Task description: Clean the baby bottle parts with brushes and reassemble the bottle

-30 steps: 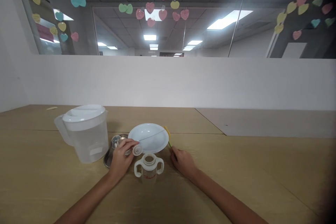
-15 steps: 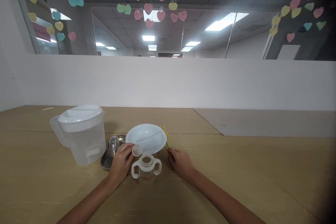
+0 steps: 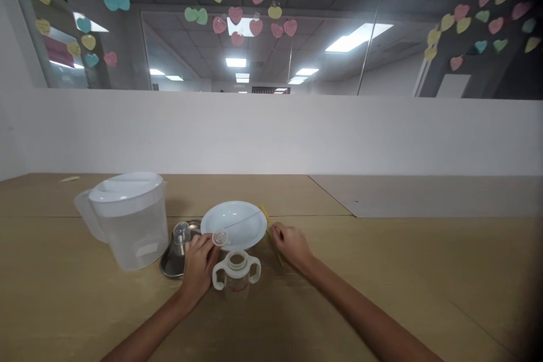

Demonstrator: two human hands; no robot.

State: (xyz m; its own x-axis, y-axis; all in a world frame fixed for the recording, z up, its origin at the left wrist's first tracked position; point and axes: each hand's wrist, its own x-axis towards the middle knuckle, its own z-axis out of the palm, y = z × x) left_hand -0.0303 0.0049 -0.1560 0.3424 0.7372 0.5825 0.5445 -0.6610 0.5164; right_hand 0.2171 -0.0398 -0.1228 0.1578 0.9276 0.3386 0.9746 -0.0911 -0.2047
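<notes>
My left hand (image 3: 199,260) is closed, pinching a small round translucent cap (image 3: 220,237) over the near left rim of a white plate (image 3: 233,244). Just in front stands a clear bottle (image 3: 236,283) with a white two-handled collar, upright and uncapped. My right hand (image 3: 293,246) is closed in a fist at the plate's right, its fingertips beside a slim yellow stick (image 3: 278,251). The stick slants past the plate's rim, and I cannot tell whether the fingers grip it. A thin pale line crosses the plate; what it is stays unclear.
A large translucent lidded pitcher (image 3: 134,237) stands at the left. Beside it, a metal tray (image 3: 170,266) bears a clear dome-shaped cover (image 3: 182,233), partly behind my left hand. A white wall (image 3: 271,130) rises behind the table.
My right hand has shifted a little up along the stick, and more of the stick's lower part shows. My left hand has lifted the cap slightly. The view has turned a little right.
</notes>
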